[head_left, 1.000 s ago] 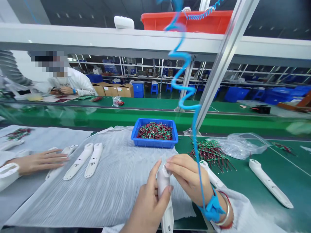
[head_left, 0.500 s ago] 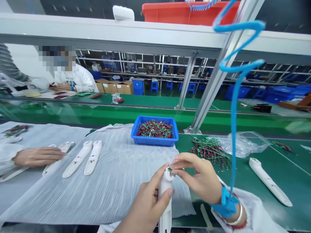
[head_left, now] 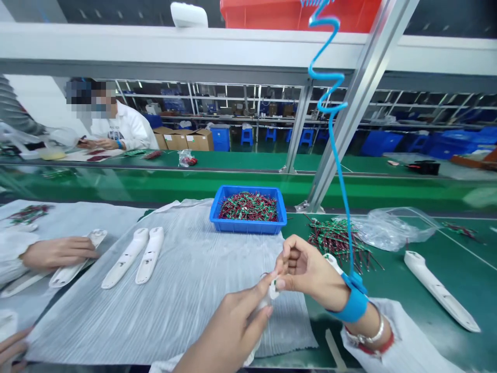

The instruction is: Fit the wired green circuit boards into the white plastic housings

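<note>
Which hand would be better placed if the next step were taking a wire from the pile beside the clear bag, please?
Probably the right hand: it is nearer the wire pile, with only its fingertips at the top of the white part. The left hand grips that part.

A white casing (head_left: 274, 291) slants in the hands (head_left: 235, 324), mostly hidden.
</note>
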A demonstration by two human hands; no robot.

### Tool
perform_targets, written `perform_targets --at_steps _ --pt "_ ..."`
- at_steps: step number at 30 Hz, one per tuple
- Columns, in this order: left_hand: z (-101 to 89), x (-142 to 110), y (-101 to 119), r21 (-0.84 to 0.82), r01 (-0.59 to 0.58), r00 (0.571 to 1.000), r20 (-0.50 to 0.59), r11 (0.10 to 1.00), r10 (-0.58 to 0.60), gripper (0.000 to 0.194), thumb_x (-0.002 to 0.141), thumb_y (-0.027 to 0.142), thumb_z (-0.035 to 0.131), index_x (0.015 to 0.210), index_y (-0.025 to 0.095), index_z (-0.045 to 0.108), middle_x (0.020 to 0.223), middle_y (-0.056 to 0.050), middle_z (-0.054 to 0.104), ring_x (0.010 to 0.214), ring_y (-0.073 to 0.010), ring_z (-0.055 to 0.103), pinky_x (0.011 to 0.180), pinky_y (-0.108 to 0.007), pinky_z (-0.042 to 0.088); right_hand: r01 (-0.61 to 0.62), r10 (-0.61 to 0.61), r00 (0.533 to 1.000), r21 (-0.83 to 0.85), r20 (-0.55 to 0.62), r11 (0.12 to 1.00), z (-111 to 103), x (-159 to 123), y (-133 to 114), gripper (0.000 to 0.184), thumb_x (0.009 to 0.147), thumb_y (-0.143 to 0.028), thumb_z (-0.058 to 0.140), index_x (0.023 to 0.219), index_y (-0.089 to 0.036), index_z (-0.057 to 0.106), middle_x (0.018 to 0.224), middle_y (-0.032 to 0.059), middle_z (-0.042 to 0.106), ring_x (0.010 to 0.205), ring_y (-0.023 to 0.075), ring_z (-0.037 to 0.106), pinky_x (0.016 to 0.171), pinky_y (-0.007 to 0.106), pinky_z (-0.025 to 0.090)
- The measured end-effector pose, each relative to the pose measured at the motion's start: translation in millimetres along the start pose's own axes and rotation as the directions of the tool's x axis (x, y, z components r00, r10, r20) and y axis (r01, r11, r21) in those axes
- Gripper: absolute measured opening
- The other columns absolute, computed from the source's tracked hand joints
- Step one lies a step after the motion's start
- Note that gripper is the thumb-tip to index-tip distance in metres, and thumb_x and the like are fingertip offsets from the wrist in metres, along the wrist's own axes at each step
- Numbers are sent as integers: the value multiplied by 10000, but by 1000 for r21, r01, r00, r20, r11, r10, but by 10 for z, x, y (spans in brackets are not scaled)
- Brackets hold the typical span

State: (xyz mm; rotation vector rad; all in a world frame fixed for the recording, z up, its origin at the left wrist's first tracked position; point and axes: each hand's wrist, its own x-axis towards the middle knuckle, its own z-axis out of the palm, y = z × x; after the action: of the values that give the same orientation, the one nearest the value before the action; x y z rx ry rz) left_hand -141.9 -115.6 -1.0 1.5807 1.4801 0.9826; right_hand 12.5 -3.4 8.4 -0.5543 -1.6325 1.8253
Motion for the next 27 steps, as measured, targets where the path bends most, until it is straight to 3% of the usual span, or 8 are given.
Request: perform_targets --at_steps 4,12,15,19,21,23,25,27 --pt "-36 -27 67 0 -5 995 102 1000 5 433 863 253 458 1288 336 439 1157 -35 658 1055 -264 583 914 -323 400 -28 44 988 -106 151 994 -13 -45 4 332 686 -247 734 854 -208 450 856 18 620 928 144 584 834 319 464" --pt "31 -86 -108 69 34 995 89 997 -40 490 852 253 457 1337 266 382 962 -98 708 813 -233 638 778 -338 468 -33 21 998 192 61 981 110 -204 149 434 712 -255 720 952 -273 359 787 -39 622 739 109 599 668 254 476" --pt "175 -89 -229 -14 153 986 69 988 -152 734 806 411 531 1411 196 176 762 -88 696 648 -214 605 646 -330 479 71 -74 997 187 8 980 163 -253 199 401 728 -250 704 909 -269 347 793 -28 632 759 127 610 655 270 495" --pt "249 -40 -273 -357 158 972 221 921 -81 1044 734 579 547 1393 155 -144 957 -149 702 791 -257 667 693 -369 516 136 -133 991 161 -28 978 155 -288 177 380 734 -237 692 860 -257 334 757 -11 662 706 136 628 579 259 499" --pt "4 1 -319 -267 83 987 158 960 -41 922 746 553 551 1429 198 43 1204 -158 615 1070 -291 589 900 -423 451 72 -60 993 121 -101 990 29 -319 64 419 698 -237 720 863 -251 336 714 -17 665 658 127 625 569 246 495" --pt "-480 54 -464 88 79 993 -94 993 -70 596 819 485 470 1357 253 361 1405 -84 436 1292 -277 377 1062 -436 281 3 5 973 32 -231 999 -257 -382 -123 451 661 -234 746 881 -247 352 712 -17 668 638 117 623 576 233 492" --pt "-1088 106 -720 469 302 908 -405 830 -102 557 825 485 406 1297 192 449 1385 -118 458 1303 -312 349 1056 -489 280 -30 -5 928 -90 -373 995 -720 -480 -338 454 633 -242 759 892 -246 385 718 0 670 622 117 622 567 220 489" --pt "-1631 126 -1034 503 416 847 -518 758 -121 555 787 435 413 1124 21 563 1298 -293 481 1282 -457 305 1000 -624 260 -70 -45 876 -219 -481 973 -1306 -602 -501 426 613 -280 763 894 -243 444 721 43 672 598 135 619 529 224 488"
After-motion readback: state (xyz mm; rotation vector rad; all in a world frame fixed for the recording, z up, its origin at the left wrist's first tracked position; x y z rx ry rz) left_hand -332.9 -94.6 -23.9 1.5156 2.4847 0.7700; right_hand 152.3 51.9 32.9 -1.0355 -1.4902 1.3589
